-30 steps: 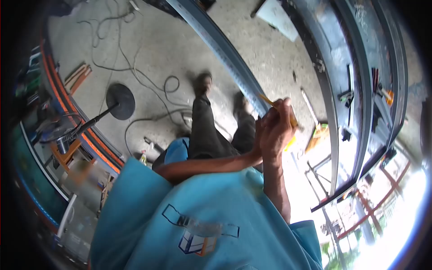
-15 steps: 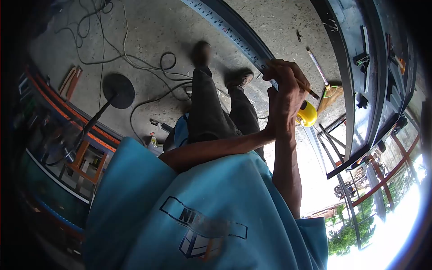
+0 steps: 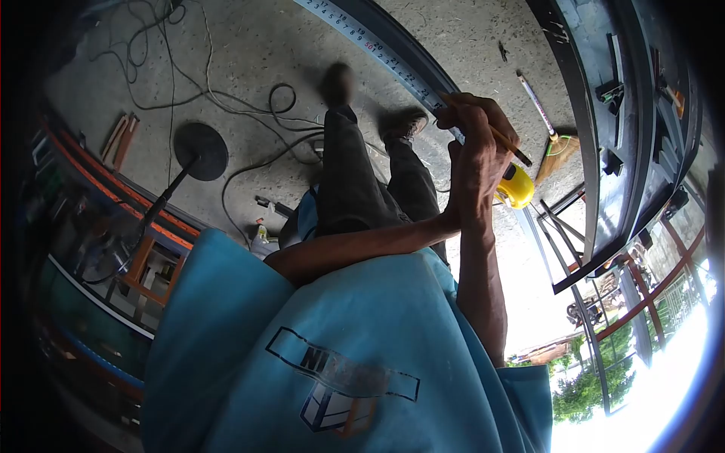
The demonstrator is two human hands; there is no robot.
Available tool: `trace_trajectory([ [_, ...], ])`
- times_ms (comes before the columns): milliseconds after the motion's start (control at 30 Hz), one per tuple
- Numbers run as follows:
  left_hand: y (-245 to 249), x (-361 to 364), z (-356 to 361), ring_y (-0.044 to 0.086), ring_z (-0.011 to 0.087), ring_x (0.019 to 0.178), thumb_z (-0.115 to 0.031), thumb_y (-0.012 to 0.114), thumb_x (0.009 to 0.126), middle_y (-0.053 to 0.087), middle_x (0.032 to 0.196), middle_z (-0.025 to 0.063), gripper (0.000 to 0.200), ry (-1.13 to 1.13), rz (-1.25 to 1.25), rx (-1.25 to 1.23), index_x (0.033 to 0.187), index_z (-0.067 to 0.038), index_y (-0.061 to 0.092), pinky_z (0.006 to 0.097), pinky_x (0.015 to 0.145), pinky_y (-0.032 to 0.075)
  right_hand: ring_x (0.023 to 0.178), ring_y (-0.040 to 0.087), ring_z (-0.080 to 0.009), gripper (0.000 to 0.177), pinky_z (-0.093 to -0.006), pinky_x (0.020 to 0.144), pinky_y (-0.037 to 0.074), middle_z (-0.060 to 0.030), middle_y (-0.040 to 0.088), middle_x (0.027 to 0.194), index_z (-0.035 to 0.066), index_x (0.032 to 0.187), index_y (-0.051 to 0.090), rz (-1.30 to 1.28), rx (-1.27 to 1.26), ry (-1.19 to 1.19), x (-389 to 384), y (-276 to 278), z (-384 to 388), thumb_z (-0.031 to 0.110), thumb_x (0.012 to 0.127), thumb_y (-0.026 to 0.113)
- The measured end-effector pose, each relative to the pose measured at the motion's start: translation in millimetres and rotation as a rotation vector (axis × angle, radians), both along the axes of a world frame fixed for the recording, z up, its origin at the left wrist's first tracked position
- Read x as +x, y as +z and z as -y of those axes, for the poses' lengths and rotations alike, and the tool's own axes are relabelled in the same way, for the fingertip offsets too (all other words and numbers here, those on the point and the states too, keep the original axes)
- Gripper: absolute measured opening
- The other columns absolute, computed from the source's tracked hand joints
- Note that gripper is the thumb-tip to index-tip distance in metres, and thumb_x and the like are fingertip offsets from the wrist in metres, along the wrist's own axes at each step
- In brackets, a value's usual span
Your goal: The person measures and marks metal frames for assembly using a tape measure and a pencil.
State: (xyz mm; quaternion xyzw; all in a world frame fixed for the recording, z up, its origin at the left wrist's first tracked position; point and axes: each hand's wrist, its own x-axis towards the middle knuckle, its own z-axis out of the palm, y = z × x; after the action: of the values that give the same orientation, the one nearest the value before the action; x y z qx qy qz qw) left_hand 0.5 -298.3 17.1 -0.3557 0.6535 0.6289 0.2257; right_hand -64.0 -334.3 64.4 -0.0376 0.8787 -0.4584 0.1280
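My right hand (image 3: 481,140) is closed around a pencil (image 3: 511,147), with its point end near the edge of a dark metal profile (image 3: 411,57). Along this profile lies the extended blade (image 3: 370,45) of a tape measure, its numbers showing. The yellow tape measure case (image 3: 516,187) sits just right of my right wrist. My left hand (image 3: 455,202) reaches across beneath the right one; its fingers are mostly hidden behind the right hand and wrist, beside the case, so its grip does not show.
Cables (image 3: 264,117) lie looped on the concrete floor. A round black stand base (image 3: 200,152) is at left. A broom (image 3: 555,155) and a large dark frame (image 3: 570,113) are at right, with metal bars (image 3: 563,226) below. Orange-red framing (image 3: 98,185) runs along the left.
The view has shifted slightly. Both hands, the pencil and the tape measure stay nearly in place, with the right fingers slightly further left along the blade.
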Motion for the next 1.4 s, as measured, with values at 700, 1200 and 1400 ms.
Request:
trace_trajectory([
  [700,-12.6,4.5,-7.7,0.050,0.0308,0.078,-0.024,0.042,0.094,0.046,0.086,0.0222,0.027,-0.228,-0.126,-0.277,0.096,0.003,0.040,0.0424,0.070,0.039,0.069,0.063,-0.0138,0.016,-0.0249,0.065,0.053,-0.0095,0.062,0.092,0.000,0.085,0.064,-0.015,0.099,0.044,0.4,8.7,6.6,0.002,0.083,0.048],
  [1200,-28.0,2.7,-13.5,0.049,0.0310,0.078,-0.023,0.042,0.094,0.045,0.086,0.0225,0.027,-0.383,-0.225,-0.477,0.095,0.004,0.040,0.0423,0.071,0.039,0.073,0.066,-0.0162,0.039,-0.0249,0.065,0.055,-0.0080,0.063,0.087,0.001,0.089,0.062,-0.114,0.177,0.111,1.3,7.2,6.7,-0.020,0.057,0.056],
  [1400,-16.0,44.4,34.9,0.049,0.0311,0.078,-0.023,0.041,0.094,0.044,0.086,0.0226,0.027,-0.448,-0.266,-0.555,0.095,0.004,0.040,0.0423,0.071,0.039,0.087,0.066,-0.0212,0.020,-0.0290,0.070,0.056,-0.0123,0.062,0.097,0.001,0.099,0.061,-0.313,0.276,0.016,6.4,5.5,9.4,0.000,0.081,0.054],
])
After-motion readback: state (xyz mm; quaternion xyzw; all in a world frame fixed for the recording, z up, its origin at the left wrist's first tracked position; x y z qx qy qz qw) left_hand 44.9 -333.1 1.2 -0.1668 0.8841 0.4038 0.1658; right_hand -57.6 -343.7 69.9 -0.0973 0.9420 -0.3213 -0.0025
